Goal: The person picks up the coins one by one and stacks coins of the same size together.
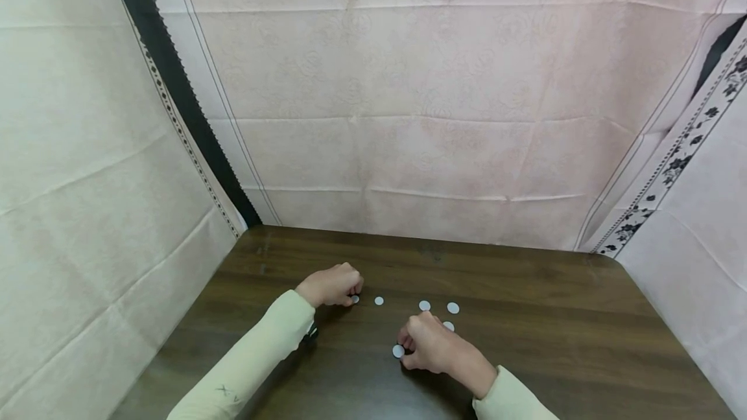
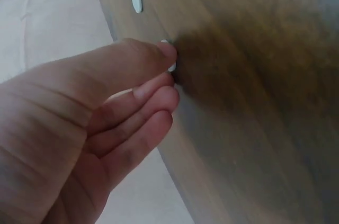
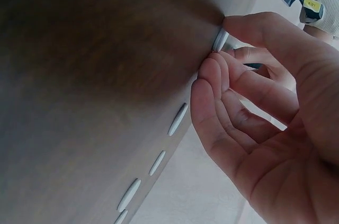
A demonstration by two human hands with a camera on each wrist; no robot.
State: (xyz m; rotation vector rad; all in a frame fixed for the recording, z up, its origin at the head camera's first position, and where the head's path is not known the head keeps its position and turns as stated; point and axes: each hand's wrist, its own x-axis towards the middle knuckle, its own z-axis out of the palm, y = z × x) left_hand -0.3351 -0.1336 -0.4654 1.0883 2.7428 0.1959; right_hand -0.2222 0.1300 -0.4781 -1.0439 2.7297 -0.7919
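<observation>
My left hand (image 1: 334, 285) is at the table's left side, its thumb and fingers pinching a small white disc (image 1: 355, 299). In the left wrist view the thumb covers most of that disc (image 2: 172, 68), and the other fingers bend behind it. Nearer the front, my right hand (image 1: 430, 344) pinches another white disc (image 1: 399, 351) by its edges between thumb and fingertips. The right wrist view shows this disc (image 3: 220, 39) at the tabletop, seen nearly edge-on. One loose disc (image 1: 379, 301) lies just right of my left hand.
Beyond my right hand lie three more white discs: one at left (image 1: 425, 305), one at right (image 1: 453, 308), and a partly hidden one (image 1: 448, 326). The brown wooden table (image 1: 554, 316) is bordered by pale hanging cloths (image 1: 408, 83) at the back and sides.
</observation>
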